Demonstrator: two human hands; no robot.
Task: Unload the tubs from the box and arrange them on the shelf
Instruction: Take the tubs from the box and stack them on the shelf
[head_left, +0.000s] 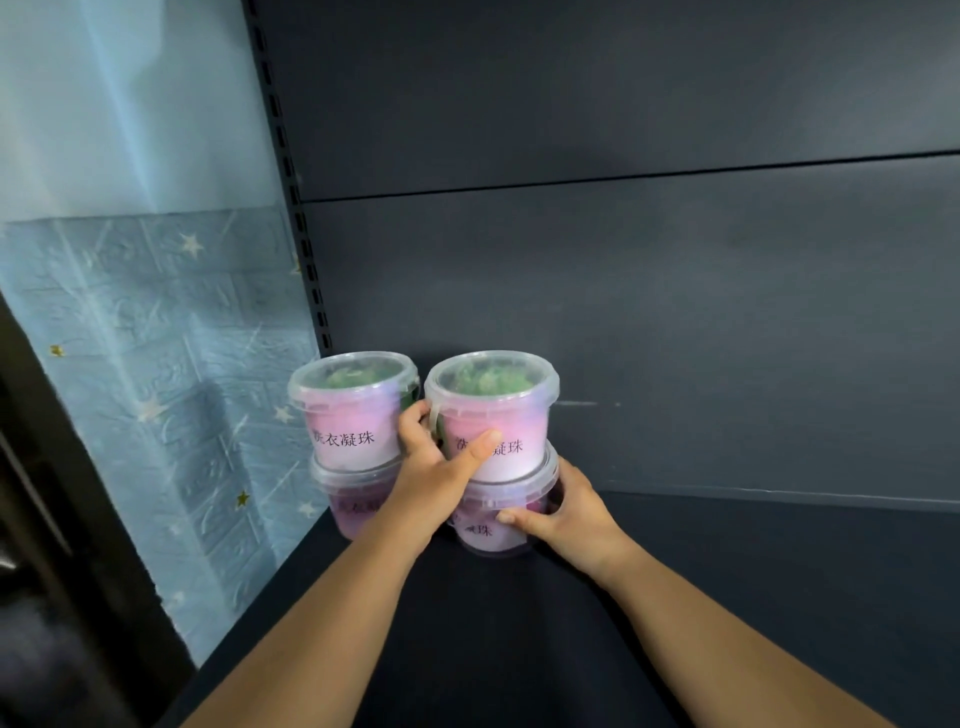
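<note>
Arms outstretched — left hand (436, 467) wraps the upper tub (498, 421), right hand (569, 512) clasps the lower tub (493, 538).

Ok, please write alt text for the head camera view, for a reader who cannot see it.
The left hand grips the upper clear plastic tub and the right hand grips the lower clear plastic tub of a stack at a dark grey shelf. A second stack of two such pink-labelled tubs stands close on its left, by a pale blue star-patterned wall.

Dim, cool, soft light with weak shadows; wide-angle bending at the edges, slight overall blur.
</note>
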